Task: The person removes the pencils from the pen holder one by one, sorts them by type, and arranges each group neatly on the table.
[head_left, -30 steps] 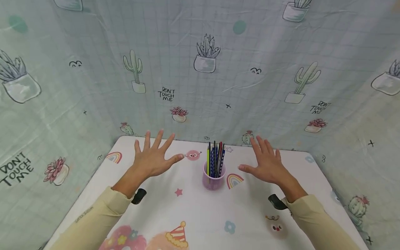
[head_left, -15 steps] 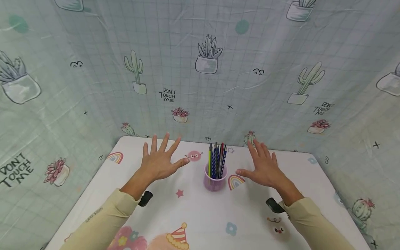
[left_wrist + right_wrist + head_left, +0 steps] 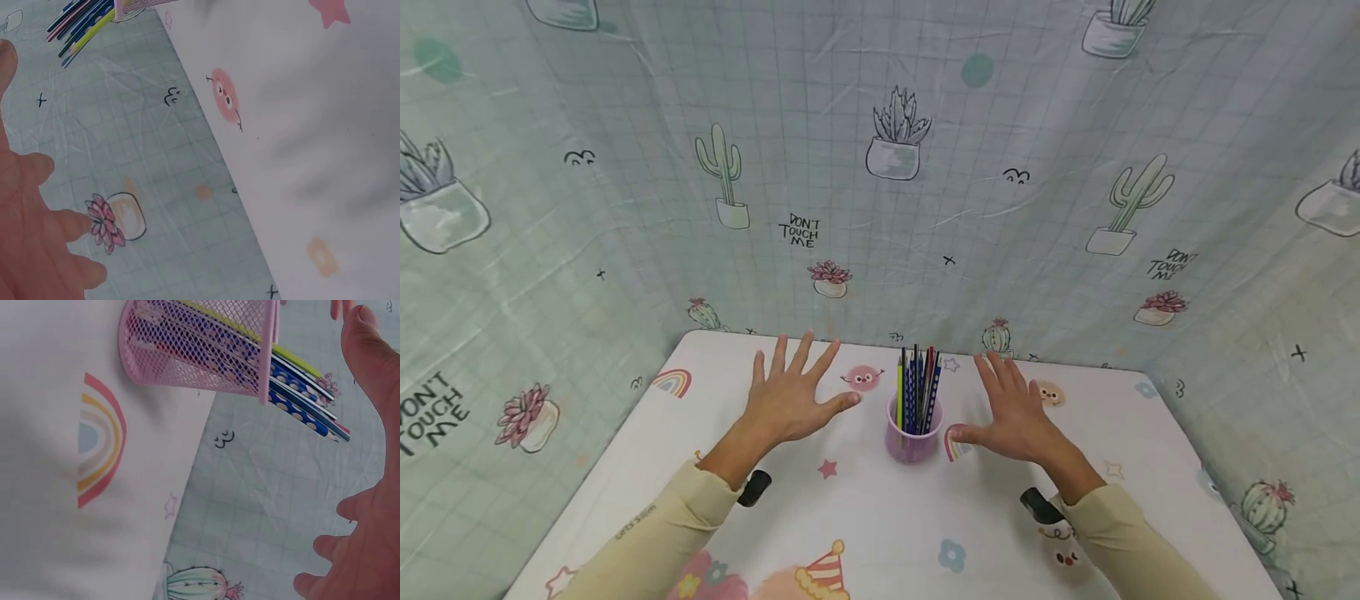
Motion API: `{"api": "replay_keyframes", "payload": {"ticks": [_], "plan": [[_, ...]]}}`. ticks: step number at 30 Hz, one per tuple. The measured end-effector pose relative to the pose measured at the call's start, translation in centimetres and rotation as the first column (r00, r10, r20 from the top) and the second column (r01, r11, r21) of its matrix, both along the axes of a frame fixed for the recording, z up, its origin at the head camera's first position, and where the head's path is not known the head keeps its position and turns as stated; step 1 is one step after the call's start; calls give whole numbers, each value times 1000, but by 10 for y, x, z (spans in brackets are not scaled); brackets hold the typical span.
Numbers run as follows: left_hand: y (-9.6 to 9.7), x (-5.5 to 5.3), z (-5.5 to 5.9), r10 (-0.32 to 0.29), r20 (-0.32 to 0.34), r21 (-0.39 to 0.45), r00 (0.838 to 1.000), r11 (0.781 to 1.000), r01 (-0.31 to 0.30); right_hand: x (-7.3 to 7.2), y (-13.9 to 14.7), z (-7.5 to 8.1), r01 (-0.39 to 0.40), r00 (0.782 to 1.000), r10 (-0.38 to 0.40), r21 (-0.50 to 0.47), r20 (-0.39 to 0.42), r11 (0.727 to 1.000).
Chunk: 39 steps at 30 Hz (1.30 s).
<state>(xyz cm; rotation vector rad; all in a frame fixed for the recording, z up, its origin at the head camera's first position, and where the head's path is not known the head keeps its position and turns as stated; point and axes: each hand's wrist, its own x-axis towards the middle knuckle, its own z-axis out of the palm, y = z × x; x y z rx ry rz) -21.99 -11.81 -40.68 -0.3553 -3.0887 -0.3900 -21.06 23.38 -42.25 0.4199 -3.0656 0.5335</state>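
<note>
A pink-purple mesh pen cup [image 3: 913, 446] stands upright on the white table, and it also shows in the right wrist view as a mesh cup [image 3: 200, 347]. Several pencils [image 3: 919, 387] stick up out of it, blue dotted ones, dark ones and a yellow-green one. To the cup's left my left hand [image 3: 792, 402] hovers with its fingers spread, holding nothing. On the other side my right hand [image 3: 1017, 417] is held over the table, fingers straight and thumb toward the cup, apart from it. Pencil tips [image 3: 81, 31] appear at the top of the left wrist view.
The white table [image 3: 880, 517] carries printed rainbows, stars and faces. A pale green cloth [image 3: 925, 217] with cactus prints hangs behind it and at both sides. Black straps or devices sit at both wrists, such as the left one [image 3: 755, 488].
Both hands have drifted slightly inward toward the cup and a little lower in the head view. The pen cup has stayed in place on the table.
</note>
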Motion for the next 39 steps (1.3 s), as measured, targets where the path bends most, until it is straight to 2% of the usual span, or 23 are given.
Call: {"api": "replay_keyframes", "payload": {"ticks": [9,16,20,24,29,31,34,37,39], "plan": [[8,-4,-12,-20,11,43,1000,999,19,0,-2,-20,-21,1000,22,-92,1,995],[15,-9,-18,-61,51,99,997,993,56,-2,-10,-37,11,996,9,-222,92,975],[20,-12,-24,-81,88,210,993,976,61,-2,-16,-45,39,990,7,-322,139,946],[26,-15,-30,-85,140,348,987,937,31,-3,-24,-54,65,984,10,-412,178,909],[38,-18,-36,-66,132,505,989,863,-10,-3,-33,-63,110,977,-2,-495,215,862],[43,-19,-38,-67,118,577,991,817,-13,-3,-36,-66,124,974,1,-533,228,837],[51,-23,-42,-81,135,682,988,731,-34,-2,-41,-71,134,972,13,-594,236,793],[58,-27,-47,-99,173,782,980,618,-75,-1,-45,-75,142,970,31,-663,242,735],[62,-30,-50,-102,193,825,976,555,-105,-1,-48,-77,149,968,42,-700,248,699]]}}
